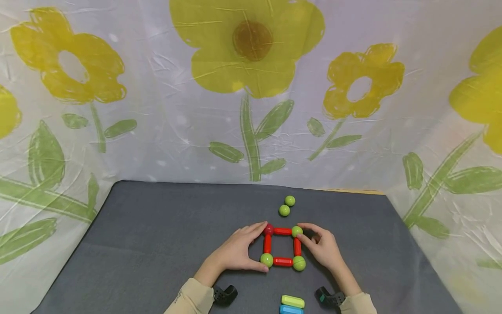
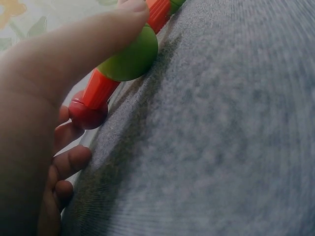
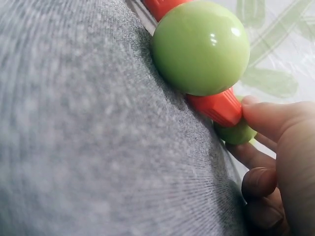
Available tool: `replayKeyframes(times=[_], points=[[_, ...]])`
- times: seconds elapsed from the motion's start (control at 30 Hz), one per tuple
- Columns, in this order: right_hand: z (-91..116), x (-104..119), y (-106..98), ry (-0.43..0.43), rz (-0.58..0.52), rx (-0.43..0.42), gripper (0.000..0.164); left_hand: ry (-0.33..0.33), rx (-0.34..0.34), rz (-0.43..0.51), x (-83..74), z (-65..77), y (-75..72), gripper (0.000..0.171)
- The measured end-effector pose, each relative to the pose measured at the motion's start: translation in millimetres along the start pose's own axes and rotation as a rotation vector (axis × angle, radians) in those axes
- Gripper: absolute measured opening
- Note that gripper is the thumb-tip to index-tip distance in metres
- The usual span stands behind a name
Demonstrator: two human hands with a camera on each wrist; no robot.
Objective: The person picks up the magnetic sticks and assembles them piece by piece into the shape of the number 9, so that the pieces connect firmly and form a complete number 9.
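On the dark cloth lies a square (image 1: 283, 261) of red rods joined by balls, one red ball (image 1: 268, 229) at its far left corner and green balls at the others. My left hand (image 1: 237, 250) spans the square's left side, fingertips at the red ball and thumb on the near left green ball (image 2: 133, 56). With thumb and index finger my right hand (image 1: 323, 248) pinches the far right green ball (image 1: 297, 231); its other fingers are curled in. The near right green ball (image 3: 201, 47) sits in front of that hand, untouched.
Two loose green balls (image 1: 287, 206) lie beyond the square. Nearer me are a yellow-green rod (image 1: 292, 301) and a blue rod (image 1: 291, 309), side by side. A flower-printed sheet (image 1: 176, 144) hangs behind the dark tabletop (image 1: 157, 218).
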State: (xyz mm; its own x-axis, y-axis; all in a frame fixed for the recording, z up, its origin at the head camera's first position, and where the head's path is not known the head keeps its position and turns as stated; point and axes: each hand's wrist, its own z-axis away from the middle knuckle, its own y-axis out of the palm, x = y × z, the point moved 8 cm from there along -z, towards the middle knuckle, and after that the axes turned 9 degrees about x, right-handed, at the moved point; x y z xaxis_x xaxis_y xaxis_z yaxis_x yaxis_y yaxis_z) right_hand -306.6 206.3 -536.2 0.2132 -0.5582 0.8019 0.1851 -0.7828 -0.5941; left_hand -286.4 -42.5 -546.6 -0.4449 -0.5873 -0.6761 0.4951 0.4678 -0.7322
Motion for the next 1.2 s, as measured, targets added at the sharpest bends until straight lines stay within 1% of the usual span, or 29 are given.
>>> replayKeyframes(times=[0.3,0.53,0.67,0.73,0.83,0.9,1.0,1.1,1.2], points=[[-0.8,3.4,0.0,-0.021,0.009,-0.008,0.03,0.003,-0.001,-0.011,0.9,0.0,-1.3,0.12],[-0.3,3.8,-0.3,0.002,-0.002,-0.008,0.03,0.002,-0.001,-0.024,0.3,-0.4,-2.1,0.121],[0.3,3.9,-0.2,0.007,-0.009,0.003,0.031,-0.005,0.002,-0.022,0.3,-0.4,-1.5,0.121],[1.6,4.7,0.1,-0.008,-0.014,0.023,0.035,-0.008,0.003,-0.019,0.3,-0.2,-1.0,0.12],[6.3,7.0,1.8,-0.054,-0.021,0.087,0.048,-0.005,0.004,-0.011,-0.4,0.5,-0.5,0.12],[11.4,9.3,4.0,-0.095,-0.019,0.149,0.062,0.003,0.004,-0.004,-1.3,1.3,-0.5,0.12],[20.8,11.2,7.0,-0.143,0.015,0.232,0.087,0.012,0.0,0.002,-2.6,2.1,0.2,0.119],[26.4,11.9,9.1,-0.159,0.061,0.265,0.106,0.013,-0.005,0.001,-2.2,2.4,0.0,0.119],[28.1,12.8,10.3,-0.155,0.091,0.256,0.113,0.008,-0.002,0.007,-1.0,3.0,-0.1,0.118]])
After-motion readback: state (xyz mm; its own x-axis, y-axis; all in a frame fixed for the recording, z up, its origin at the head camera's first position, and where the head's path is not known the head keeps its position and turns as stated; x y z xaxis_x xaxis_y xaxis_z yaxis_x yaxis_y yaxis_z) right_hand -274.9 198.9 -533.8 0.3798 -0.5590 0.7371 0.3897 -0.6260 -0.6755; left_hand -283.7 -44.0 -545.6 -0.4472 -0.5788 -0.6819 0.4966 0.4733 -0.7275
